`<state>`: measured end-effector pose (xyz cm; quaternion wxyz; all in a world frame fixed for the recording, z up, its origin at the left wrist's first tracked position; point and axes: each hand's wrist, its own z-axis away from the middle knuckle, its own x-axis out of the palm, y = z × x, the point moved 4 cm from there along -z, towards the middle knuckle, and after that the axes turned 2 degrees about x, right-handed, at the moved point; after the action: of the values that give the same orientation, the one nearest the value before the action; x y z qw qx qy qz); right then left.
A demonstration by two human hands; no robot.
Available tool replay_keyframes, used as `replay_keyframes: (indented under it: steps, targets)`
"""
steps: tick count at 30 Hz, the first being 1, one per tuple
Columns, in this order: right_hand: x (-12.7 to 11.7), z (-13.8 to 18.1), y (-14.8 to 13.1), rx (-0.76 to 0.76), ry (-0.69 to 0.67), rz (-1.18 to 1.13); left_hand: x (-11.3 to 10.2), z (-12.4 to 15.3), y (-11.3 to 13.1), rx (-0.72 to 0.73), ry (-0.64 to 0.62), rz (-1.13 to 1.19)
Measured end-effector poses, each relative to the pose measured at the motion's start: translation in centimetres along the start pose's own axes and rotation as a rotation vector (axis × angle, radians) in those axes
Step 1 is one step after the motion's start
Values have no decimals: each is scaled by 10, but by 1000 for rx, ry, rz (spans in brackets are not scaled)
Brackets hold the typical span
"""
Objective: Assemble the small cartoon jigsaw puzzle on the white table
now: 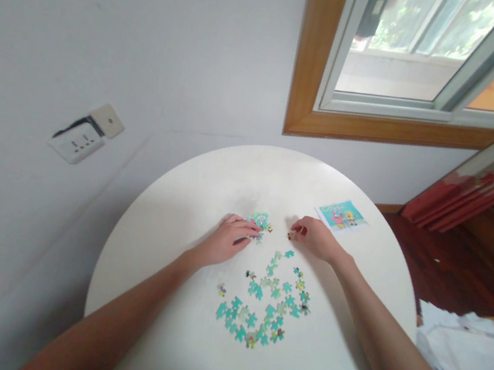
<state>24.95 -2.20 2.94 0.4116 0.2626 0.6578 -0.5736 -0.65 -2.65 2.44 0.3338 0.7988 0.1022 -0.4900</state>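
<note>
My left hand (pixel 235 238) lies with fingers stretched out, their tips on a small joined patch of jigsaw puzzle (pixel 260 219). To the right of that patch, my right hand (pixel 311 236) pinches a small dark puzzle piece (pixel 289 235) at the table surface. Nearer to me, between my forearms, many loose puzzle pieces (pixel 251 319) in teal, pale green and yellow are scattered. A reference picture card (pixel 343 216) with pink and yellow cartoon figures on teal lies just beyond my right hand.
The round white table (pixel 170 198) stands close to the wall with a power socket (pixel 76 141). A wood-framed window (pixel 311 57) is above its far side. On the right are a red and white curtain (pixel 451 195) and a heap of papers (pixel 472 364).
</note>
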Motion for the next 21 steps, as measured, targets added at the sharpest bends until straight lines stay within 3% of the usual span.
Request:
replay_keyframes:
  steps: [8,14,21]
  targets:
    - [15,-1,-17,-5,-45,27,0,0,-1,7,7,3]
    - [31,-2,-37,-76,49,-143,0,1,-1,-2,18,-2]
    - [40,-6,-43,-102,126,-103,1,2,-2,-8,24,-3]
